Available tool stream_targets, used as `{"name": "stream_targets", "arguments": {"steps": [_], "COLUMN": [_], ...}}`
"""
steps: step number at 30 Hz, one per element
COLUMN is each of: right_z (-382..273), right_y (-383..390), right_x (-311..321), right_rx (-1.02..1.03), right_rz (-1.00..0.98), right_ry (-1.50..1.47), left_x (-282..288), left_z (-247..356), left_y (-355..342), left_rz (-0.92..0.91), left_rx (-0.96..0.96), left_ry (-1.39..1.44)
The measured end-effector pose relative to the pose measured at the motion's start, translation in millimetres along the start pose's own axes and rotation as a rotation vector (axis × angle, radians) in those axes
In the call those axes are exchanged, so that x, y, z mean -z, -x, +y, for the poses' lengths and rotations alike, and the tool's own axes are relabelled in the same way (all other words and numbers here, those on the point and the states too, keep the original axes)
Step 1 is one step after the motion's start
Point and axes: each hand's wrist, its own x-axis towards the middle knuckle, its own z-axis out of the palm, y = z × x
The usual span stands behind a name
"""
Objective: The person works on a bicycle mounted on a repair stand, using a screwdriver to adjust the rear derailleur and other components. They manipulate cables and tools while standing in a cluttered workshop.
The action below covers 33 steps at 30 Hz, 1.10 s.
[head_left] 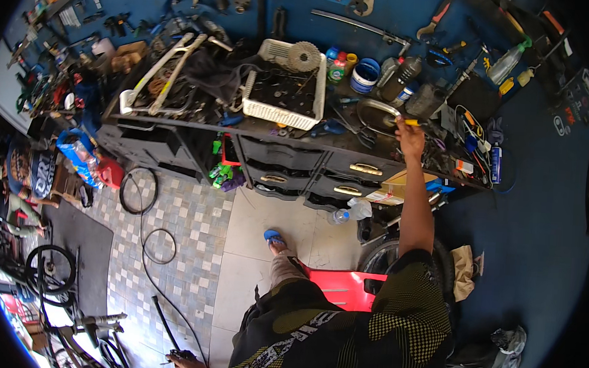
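My right hand (410,142) reaches over the cluttered workbench (351,141), its fingers closed around a tool with a yellow handle (412,122). Just left of those fingers lies a curved metal loop (378,115), with dark pliers (362,131) beside it. Low at the left, my left hand (191,366) is closed on a small black mechanical part (175,355), whose exact kind I cannot make out. A black bar (165,321) rises beside that part, and whether the two are joined is unclear.
A white basket (282,114) holds small dark parts and a cassette sprocket (303,56). A bicycle frame (163,75) lies left of it. Bottles and a blue-white tub (364,75) stand behind. Below are a red plastic stool (342,288), a wheel (379,255) and a black cable (160,287).
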Motion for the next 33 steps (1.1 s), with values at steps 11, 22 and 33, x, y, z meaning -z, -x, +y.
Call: {"name": "stream_targets", "arguments": {"steps": [11,22,33], "right_z": [87.6,54.4,3.5], "right_y": [-129.4,-126.0,-100.4], "right_x": [10.5,-2.5,13.8], "right_rx": [-0.216,-0.158,0.861], "right_rz": [0.224,0.23,0.324], "right_ry": [0.753,0.844,0.361], "left_x": [80.3,86.6,59.8], "left_z": [-3.9,18.2,12.0], "left_y": [-42.7,-48.3,-32.7], "left_rz": [1.338,1.159,0.992], "left_rx": [-1.874,-2.203,-2.506], "left_ry": [-3.023,-3.094,-2.711]}}
